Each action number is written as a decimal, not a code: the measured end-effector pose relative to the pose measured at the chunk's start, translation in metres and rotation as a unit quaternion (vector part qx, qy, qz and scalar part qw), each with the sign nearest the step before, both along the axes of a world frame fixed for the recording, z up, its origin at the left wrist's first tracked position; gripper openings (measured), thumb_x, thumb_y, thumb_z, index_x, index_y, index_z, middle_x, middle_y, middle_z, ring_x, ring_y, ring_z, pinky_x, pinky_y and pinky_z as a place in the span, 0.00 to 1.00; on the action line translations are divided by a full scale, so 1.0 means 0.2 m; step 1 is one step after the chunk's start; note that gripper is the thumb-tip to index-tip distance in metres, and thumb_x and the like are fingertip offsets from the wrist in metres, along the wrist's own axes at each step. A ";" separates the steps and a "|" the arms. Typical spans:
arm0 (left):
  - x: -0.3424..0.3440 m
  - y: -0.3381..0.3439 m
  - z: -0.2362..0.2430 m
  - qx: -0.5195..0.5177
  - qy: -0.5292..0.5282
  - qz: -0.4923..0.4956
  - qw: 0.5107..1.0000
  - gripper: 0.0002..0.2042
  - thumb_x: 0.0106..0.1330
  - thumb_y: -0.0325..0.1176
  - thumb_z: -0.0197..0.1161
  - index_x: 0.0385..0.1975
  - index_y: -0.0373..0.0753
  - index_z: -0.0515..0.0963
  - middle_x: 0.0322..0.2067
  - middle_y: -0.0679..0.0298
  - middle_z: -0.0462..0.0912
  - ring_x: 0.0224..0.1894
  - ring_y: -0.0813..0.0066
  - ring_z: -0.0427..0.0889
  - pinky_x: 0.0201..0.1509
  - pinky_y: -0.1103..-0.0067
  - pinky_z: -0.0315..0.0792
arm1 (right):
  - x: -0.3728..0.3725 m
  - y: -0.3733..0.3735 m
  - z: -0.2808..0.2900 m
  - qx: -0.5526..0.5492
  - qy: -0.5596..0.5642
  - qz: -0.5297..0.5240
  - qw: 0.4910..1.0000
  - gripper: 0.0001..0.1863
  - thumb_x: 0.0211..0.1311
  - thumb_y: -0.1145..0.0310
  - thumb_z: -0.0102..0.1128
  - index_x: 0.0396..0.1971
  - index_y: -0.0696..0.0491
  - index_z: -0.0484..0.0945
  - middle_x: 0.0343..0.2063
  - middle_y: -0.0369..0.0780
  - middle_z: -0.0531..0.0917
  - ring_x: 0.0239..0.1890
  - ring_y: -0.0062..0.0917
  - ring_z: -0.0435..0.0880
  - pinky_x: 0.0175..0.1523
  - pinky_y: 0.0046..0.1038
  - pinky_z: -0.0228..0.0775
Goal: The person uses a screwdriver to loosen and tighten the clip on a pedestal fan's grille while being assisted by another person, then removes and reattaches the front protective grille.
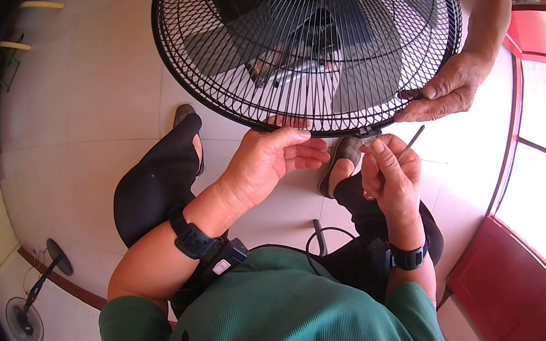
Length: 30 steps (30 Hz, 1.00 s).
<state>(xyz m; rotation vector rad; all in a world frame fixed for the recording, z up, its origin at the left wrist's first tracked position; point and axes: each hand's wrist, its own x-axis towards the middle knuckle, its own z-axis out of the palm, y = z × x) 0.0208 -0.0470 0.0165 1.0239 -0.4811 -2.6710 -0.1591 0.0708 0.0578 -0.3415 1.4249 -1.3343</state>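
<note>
A large black fan guard [363, 117] with a wire grille and dark blades is held up in front of me. My left hand [267, 159] grips its near rim, thumb along the edge and some fingers behind the wires. My right hand [396, 180] is closed just below a small clip [366, 133] on the rim, fingertips beside it. Held in that hand is a thin screwdriver [416, 138], its dark shaft sticking up past the fingers. Another person's hand [445, 90] holds the guard's right side.
Pale tiles [89, 98] cover the floor around my legs. Red-framed panels [521, 272] stand at the right. A small fan-like stand with round ends [37, 288] lies at lower left. Yellow-tipped bars [43, 4] show at the far left. A black cable [331, 230] loops near my lap.
</note>
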 end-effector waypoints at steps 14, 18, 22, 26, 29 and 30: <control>0.00 0.00 0.01 0.025 0.006 -0.005 1.000 0.12 0.65 0.32 0.52 0.45 0.34 0.74 0.42 0.48 0.81 0.45 0.56 0.82 0.49 0.68 0.75 | 0.03 -0.02 0.00 0.022 -0.005 -0.044 0.999 0.11 0.67 0.69 0.53 0.29 0.61 0.73 0.12 0.33 0.68 0.10 0.13 0.59 0.13 0.16 0.51; 0.01 0.00 -0.01 0.009 0.001 0.003 1.000 0.12 0.66 0.32 0.52 0.45 0.34 0.75 0.41 0.48 0.82 0.45 0.56 0.82 0.50 0.68 0.75 | 0.02 -0.02 0.01 0.032 -0.030 -0.034 0.998 0.08 0.64 0.72 0.51 0.29 0.61 0.72 0.12 0.33 0.68 0.10 0.13 0.60 0.13 0.16 0.51; 0.01 0.00 -0.01 0.000 -0.005 0.010 1.000 0.12 0.66 0.32 0.52 0.44 0.34 0.75 0.41 0.49 0.82 0.45 0.57 0.82 0.52 0.68 0.74 | 0.03 0.01 -0.02 0.037 -0.039 -0.026 0.998 0.07 0.64 0.74 0.49 0.29 0.62 0.71 0.12 0.33 0.67 0.09 0.13 0.60 0.13 0.16 0.50; 0.01 0.00 -0.02 -0.002 -0.002 0.014 1.000 0.11 0.65 0.32 0.53 0.42 0.34 0.75 0.41 0.49 0.82 0.45 0.56 0.82 0.53 0.67 0.74 | 0.04 0.00 -0.01 0.042 -0.033 -0.020 0.998 0.07 0.64 0.74 0.49 0.30 0.62 0.71 0.12 0.33 0.66 0.09 0.12 0.59 0.13 0.16 0.50; 0.01 -0.01 -0.03 0.000 0.002 0.020 1.000 0.11 0.64 0.32 0.54 0.41 0.33 0.75 0.40 0.49 0.82 0.44 0.57 0.82 0.52 0.68 0.74 | 0.03 0.00 -0.02 0.040 -0.020 -0.011 0.999 0.08 0.65 0.73 0.49 0.30 0.62 0.71 0.12 0.33 0.66 0.08 0.12 0.58 0.13 0.16 0.50; 0.01 -0.01 -0.02 0.005 0.001 0.023 1.000 0.10 0.64 0.31 0.55 0.40 0.32 0.75 0.38 0.49 0.82 0.42 0.57 0.83 0.50 0.68 0.75 | 0.03 0.00 -0.02 0.040 -0.015 -0.008 0.999 0.08 0.65 0.73 0.49 0.30 0.62 0.72 0.12 0.32 0.66 0.08 0.12 0.58 0.13 0.16 0.50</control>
